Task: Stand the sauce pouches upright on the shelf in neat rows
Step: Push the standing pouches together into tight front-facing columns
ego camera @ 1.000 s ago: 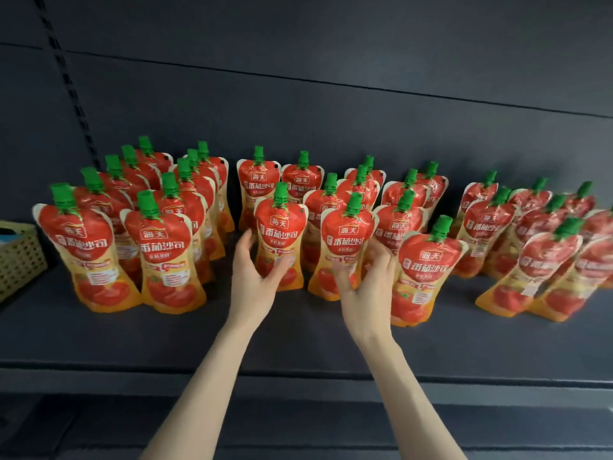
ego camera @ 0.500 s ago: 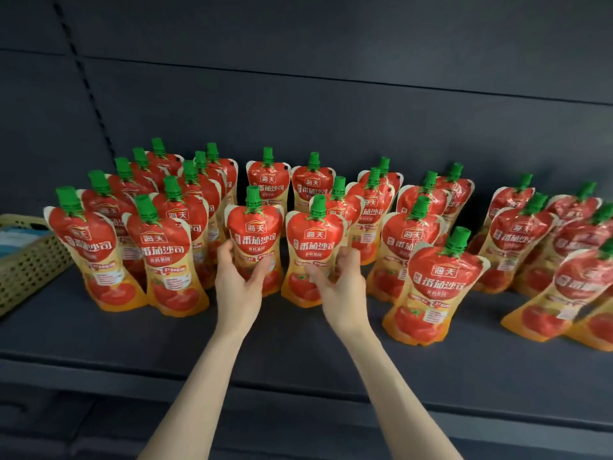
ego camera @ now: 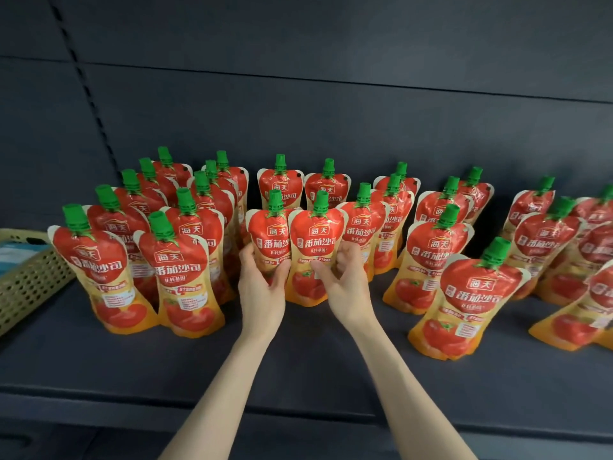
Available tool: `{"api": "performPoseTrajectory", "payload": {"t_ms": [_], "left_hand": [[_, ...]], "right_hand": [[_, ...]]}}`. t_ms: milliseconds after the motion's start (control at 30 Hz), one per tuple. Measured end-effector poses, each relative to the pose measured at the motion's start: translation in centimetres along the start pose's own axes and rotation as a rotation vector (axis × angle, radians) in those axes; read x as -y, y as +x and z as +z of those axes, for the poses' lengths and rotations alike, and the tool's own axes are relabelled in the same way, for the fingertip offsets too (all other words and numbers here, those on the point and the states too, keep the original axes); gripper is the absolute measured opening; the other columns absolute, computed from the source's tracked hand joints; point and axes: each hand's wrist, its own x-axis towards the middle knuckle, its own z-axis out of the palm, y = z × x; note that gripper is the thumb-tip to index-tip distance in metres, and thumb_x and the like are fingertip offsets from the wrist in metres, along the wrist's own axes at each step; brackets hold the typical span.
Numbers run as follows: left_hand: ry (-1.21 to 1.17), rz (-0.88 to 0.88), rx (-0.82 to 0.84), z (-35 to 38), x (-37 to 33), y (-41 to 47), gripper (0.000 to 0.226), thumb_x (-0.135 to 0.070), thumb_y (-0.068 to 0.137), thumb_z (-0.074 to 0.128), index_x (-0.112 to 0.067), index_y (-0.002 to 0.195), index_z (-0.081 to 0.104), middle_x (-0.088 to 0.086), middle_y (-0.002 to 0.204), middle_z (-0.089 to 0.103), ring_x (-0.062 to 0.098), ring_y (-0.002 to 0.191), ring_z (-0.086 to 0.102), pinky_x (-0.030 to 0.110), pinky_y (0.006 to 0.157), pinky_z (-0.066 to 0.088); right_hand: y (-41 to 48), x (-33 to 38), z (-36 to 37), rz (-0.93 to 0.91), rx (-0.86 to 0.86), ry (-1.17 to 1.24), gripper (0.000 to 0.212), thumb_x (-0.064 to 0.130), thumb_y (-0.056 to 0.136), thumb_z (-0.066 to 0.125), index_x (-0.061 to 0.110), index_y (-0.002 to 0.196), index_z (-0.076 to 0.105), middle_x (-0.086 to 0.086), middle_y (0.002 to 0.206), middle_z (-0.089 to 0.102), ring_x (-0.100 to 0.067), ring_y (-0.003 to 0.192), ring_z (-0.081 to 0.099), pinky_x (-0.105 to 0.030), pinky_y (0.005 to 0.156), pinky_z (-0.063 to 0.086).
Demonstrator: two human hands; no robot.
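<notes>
Left grip (ego camera: 262, 288) clasps one pouch (ego camera: 269, 232), right grip (ego camera: 346, 287) a second pouch (ego camera: 316, 235), side by side mid-frame; one basket (ego camera: 30, 283) far left.

dark shelf (ego camera: 298, 360) carries red sauce pouches with green caps, all standing. left hand (ego camera: 262, 290) grips the lower part of one upright pouch (ego camera: 269, 234); right hand (ego camera: 346, 287) grips the neighbouring pouch (ego camera: 315, 240). these two touch side by side. left group (ego camera: 179, 260) stands in two close files. one front pouch (ego camera: 471, 303) leans, forward of the right-hand rows. perforated basket (ego camera: 30, 287) at far left.
</notes>
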Motion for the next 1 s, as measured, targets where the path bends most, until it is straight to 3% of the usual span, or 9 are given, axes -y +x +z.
{"api": "performPoseTrajectory", "payload": {"t_ms": [133, 300, 400, 533, 667, 767, 833, 1000], "left_hand": [[0.005, 0.001, 0.022, 0.1, 0.5, 0.8, 0.056, -0.024, 0.085, 0.065, -0.020, 0.132, 0.035, -0.010, 0.124, 0.048, 0.010, 0.120, 0.047, 0.034, 0.100, 0.043], [0.000, -0.003, 0.042, 0.6, 0.6, 1.7, 0.055, -0.023, 0.085, 0.064, -0.017, 0.131, 0.035, 0.000, 0.129, 0.050, 0.016, 0.122, 0.048, 0.032, 0.098, 0.043], [-0.002, -0.019, 0.053, 0.9, 0.6, 2.4, 0.055, -0.025, 0.086, 0.063, -0.017, 0.132, 0.034, 0.002, 0.132, 0.048, 0.016, 0.124, 0.045, 0.029, 0.097, 0.040], [0.031, -0.044, 0.018, 1.0, 0.9, 2.9, 0.061, -0.028, 0.087, 0.061, -0.017, 0.139, 0.030, 0.004, 0.140, 0.042, 0.017, 0.131, 0.038, 0.032, 0.103, 0.035], [0.066, -0.050, -0.043, 1.2, 0.9, 3.0, 0.063, -0.028, 0.087, 0.063, -0.016, 0.141, 0.032, 0.004, 0.141, 0.044, 0.018, 0.132, 0.038, 0.031, 0.104, 0.033], [0.045, -0.063, -0.070, 1.6, 1.1, 3.5, 0.058, -0.025, 0.085, 0.065, -0.016, 0.135, 0.035, 0.005, 0.133, 0.051, 0.019, 0.126, 0.047, 0.025, 0.096, 0.037], [0.037, -0.058, -0.075, 1.9, 1.1, 3.9, 0.054, -0.023, 0.085, 0.065, -0.015, 0.130, 0.038, 0.006, 0.130, 0.053, 0.019, 0.123, 0.049, 0.024, 0.093, 0.038], [0.006, -0.046, -0.063, 2.6, 1.0, 5.0, 0.053, -0.022, 0.085, 0.065, -0.014, 0.131, 0.040, 0.005, 0.133, 0.050, 0.017, 0.125, 0.045, 0.026, 0.097, 0.036]], "right_hand": [[0.1, -0.3, -0.8, -0.010, -0.097, -0.023, 0.042, 0.011, 0.090, 0.060, 0.016, 0.125, 0.037, 0.029, 0.105, 0.047, 0.034, 0.089, 0.043, 0.005, 0.069, 0.038], [0.6, -0.9, -1.2, -0.026, -0.180, -0.055, 0.053, 0.012, 0.091, 0.059, 0.015, 0.135, 0.032, 0.032, 0.111, 0.045, 0.033, 0.095, 0.042, 0.004, 0.075, 0.038], [1.0, -1.0, -0.7, -0.040, -0.233, -0.065, 0.052, 0.011, 0.091, 0.058, 0.016, 0.135, 0.030, 0.030, 0.113, 0.047, 0.029, 0.099, 0.045, -0.001, 0.079, 0.040], [1.2, -1.0, 0.4, -0.033, -0.242, -0.078, 0.047, 0.006, 0.091, 0.056, 0.016, 0.130, 0.032, 0.022, 0.113, 0.049, 0.025, 0.096, 0.047, 0.003, 0.079, 0.039], [1.8, -0.8, 1.9, -0.016, -0.223, -0.134, 0.042, 0.003, 0.091, 0.054, 0.014, 0.127, 0.034, 0.010, 0.115, 0.051, 0.004, 0.105, 0.049, -0.013, 0.090, 0.041], [3.0, -1.0, 2.8, -0.018, -0.255, -0.162, 0.043, 0.000, 0.091, 0.052, 0.011, 0.128, 0.035, -0.002, 0.124, 0.052, -0.014, 0.118, 0.050, -0.027, 0.098, 0.044], [3.6, -1.3, 3.2, -0.009, -0.274, -0.168, 0.044, 0.000, 0.091, 0.051, 0.011, 0.130, 0.034, -0.003, 0.125, 0.051, -0.017, 0.121, 0.048, -0.035, 0.102, 0.044], [4.7, -1.5, 3.6, 0.016, -0.291, -0.132, 0.046, 0.001, 0.093, 0.049, 0.014, 0.133, 0.030, 0.005, 0.124, 0.044, -0.015, 0.125, 0.043, -0.039, 0.107, 0.041]]}}
